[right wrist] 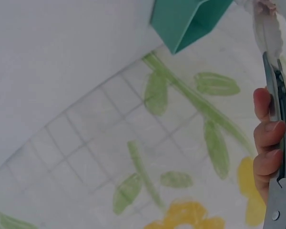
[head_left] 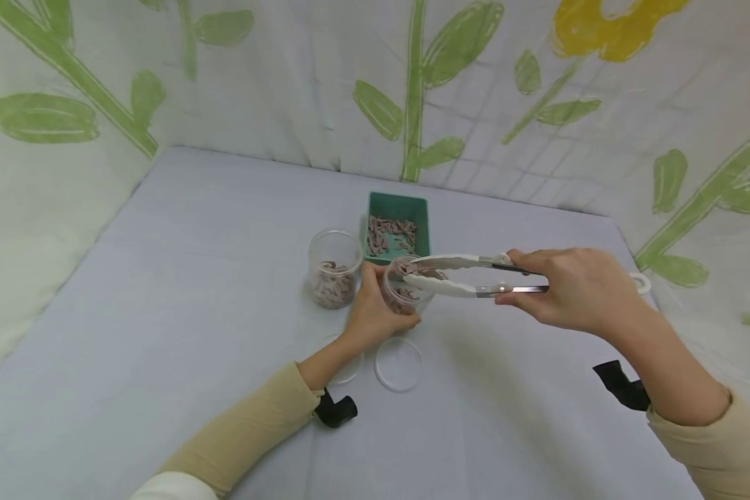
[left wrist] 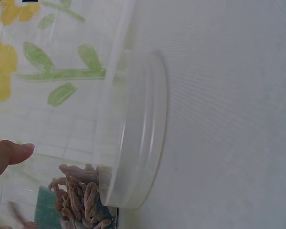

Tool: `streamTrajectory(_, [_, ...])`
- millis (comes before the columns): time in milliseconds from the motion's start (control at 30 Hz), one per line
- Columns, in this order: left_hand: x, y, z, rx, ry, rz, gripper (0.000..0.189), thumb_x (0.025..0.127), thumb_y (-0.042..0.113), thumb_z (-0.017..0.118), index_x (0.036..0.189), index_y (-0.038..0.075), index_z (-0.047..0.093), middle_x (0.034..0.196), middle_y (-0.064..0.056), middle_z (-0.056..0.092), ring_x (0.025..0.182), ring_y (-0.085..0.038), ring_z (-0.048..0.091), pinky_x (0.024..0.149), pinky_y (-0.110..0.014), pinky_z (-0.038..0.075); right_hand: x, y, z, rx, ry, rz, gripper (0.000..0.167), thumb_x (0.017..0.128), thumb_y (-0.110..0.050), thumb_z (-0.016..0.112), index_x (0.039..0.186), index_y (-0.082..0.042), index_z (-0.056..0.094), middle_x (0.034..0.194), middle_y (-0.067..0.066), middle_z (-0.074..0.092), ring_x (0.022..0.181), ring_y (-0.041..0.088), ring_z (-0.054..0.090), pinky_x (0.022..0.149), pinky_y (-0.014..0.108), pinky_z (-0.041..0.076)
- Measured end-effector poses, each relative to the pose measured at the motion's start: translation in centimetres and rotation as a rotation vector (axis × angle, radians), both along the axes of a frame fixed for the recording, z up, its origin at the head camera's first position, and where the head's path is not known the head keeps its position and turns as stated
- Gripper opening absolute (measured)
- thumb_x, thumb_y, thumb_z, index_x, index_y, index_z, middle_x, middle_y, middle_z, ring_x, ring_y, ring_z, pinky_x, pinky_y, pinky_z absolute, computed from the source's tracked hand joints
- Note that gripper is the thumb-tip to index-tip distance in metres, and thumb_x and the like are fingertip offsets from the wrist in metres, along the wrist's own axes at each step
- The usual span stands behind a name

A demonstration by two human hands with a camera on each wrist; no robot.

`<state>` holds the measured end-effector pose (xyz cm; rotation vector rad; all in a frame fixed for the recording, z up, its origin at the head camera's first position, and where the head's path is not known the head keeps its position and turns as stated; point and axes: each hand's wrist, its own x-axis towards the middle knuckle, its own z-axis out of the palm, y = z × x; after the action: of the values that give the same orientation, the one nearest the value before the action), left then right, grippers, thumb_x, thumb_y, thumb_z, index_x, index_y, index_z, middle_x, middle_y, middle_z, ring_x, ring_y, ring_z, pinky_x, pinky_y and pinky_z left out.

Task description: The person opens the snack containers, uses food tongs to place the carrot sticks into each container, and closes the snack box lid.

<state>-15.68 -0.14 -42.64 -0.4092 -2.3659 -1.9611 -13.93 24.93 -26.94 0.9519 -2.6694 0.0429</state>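
My left hand grips a clear jar around its side; a few brownish-pink strips lie inside. In my right hand is a pair of white-tipped metal tongs, its tips at the jar's mouth with strips between and beside them. The right wrist view shows fingers wrapped along the tongs' handle. To the left stands a second clear jar, partly filled with similar strips. Behind the held jar sits a green bin with more strips spread over its bottom.
Two clear round lids lie in front of the jars: one lid in full view, the other partly under the left forearm. A pale cloth covers the table. Curtains painted with plants hang behind and at the sides.
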Motion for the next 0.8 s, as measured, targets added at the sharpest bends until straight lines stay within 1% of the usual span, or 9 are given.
streamTrajectory(167, [0.1,0.1,-0.1,-0.014,0.045,0.012,0.072,0.065,0.000,0.084,0.116,0.003,0.033,0.115,-0.019,0.052,0.108,-0.031,0.053,0.095,-0.043,0.044,0.1,0.1,0.1,0.001,-0.015,-0.018,0.094,0.084,-0.080,0.024,0.107,-0.005,0.075,0.087,0.009,0.074,0.044,0.010,0.046,0.039,0.028,0.032])
streamTrajectory(300, [0.0,0.1,-0.1,-0.014,0.031,0.011,0.073,0.065,0.000,0.084,0.117,0.002,0.034,0.117,-0.019,0.051,0.109,-0.031,0.053,0.096,-0.044,0.044,0.1,0.4,0.2,-0.015,-0.025,-0.025,0.091,0.083,-0.080,0.030,0.107,-0.005,0.075,0.090,0.008,0.074,0.045,0.006,0.044,0.040,0.027,0.032])
streamTrajectory(367, [-0.1,0.0,-0.1,-0.005,0.003,0.006,0.074,0.065,-0.001,0.084,0.118,0.001,0.034,0.119,-0.022,0.051,0.110,-0.032,0.052,0.097,-0.045,0.043,0.0,0.8,0.1,-0.053,-0.025,-0.037,0.090,0.082,-0.080,0.034,0.108,-0.003,0.074,0.074,0.004,0.070,0.045,0.004,0.039,0.041,0.026,0.030])
streamTrajectory(433, [-0.1,0.0,0.0,-0.011,-0.014,0.008,0.076,0.064,-0.001,0.085,0.119,0.001,0.034,0.121,-0.023,0.051,0.111,-0.032,0.052,0.097,-0.046,0.042,-0.2,1.3,-0.1,-0.115,-0.037,-0.072,0.081,0.082,-0.075,0.050,0.106,-0.002,0.073,0.062,-0.001,0.059,0.047,0.003,0.034,0.043,0.025,0.028])
streamTrajectory(533, [-0.1,0.0,0.1,-0.013,-0.026,0.009,0.077,0.064,-0.001,0.086,0.121,0.001,0.034,0.122,-0.025,0.050,0.112,-0.032,0.052,0.097,-0.045,0.042,-0.5,2.3,-0.8,-0.233,-0.068,-0.183,0.056,0.080,-0.057,0.072,0.099,-0.005,0.067,0.058,-0.006,0.039,0.050,0.005,0.031,0.047,0.024,0.027])
streamTrajectory(600, [0.0,0.0,0.2,-0.016,-0.032,0.010,0.078,0.063,0.000,0.087,0.121,0.002,0.034,0.122,-0.024,0.050,0.112,-0.032,0.052,0.098,-0.045,0.042,-0.7,2.8,-1.7,-0.324,-0.091,-0.282,0.043,0.077,-0.041,0.081,0.091,-0.007,0.060,0.060,-0.003,0.040,0.052,0.008,0.034,0.048,0.024,0.028])
streamTrajectory(633, [0.0,0.0,0.2,-0.014,-0.035,0.009,0.078,0.063,0.000,0.087,0.121,0.002,0.033,0.123,-0.024,0.050,0.112,-0.032,0.051,0.098,-0.045,0.042,-0.7,3.1,-2.3,-0.365,-0.109,-0.337,0.041,0.078,-0.039,0.080,0.090,-0.008,0.056,0.060,-0.002,0.040,0.052,0.009,0.034,0.048,0.025,0.028])
streamTrajectory(733, [0.0,0.1,0.1,-0.019,-0.036,0.009,0.078,0.063,0.000,0.087,0.120,0.002,0.033,0.122,-0.024,0.049,0.112,-0.032,0.051,0.098,-0.045,0.041,-0.8,3.7,-4.5,-0.493,-0.165,-0.498,0.039,0.082,-0.038,0.076,0.089,-0.006,0.055,0.063,0.005,0.049,0.052,0.006,0.040,0.047,0.024,0.031])
streamTrajectory(800, [0.0,0.1,0.0,-0.025,-0.034,0.013,0.078,0.063,0.000,0.087,0.120,0.002,0.033,0.122,-0.024,0.050,0.112,-0.032,0.051,0.098,-0.045,0.041,-0.7,3.8,-6.0,-0.575,-0.235,-0.603,0.042,0.086,-0.041,0.071,0.095,-0.003,0.057,0.071,0.010,0.059,0.053,0.001,0.046,0.047,0.022,0.037])
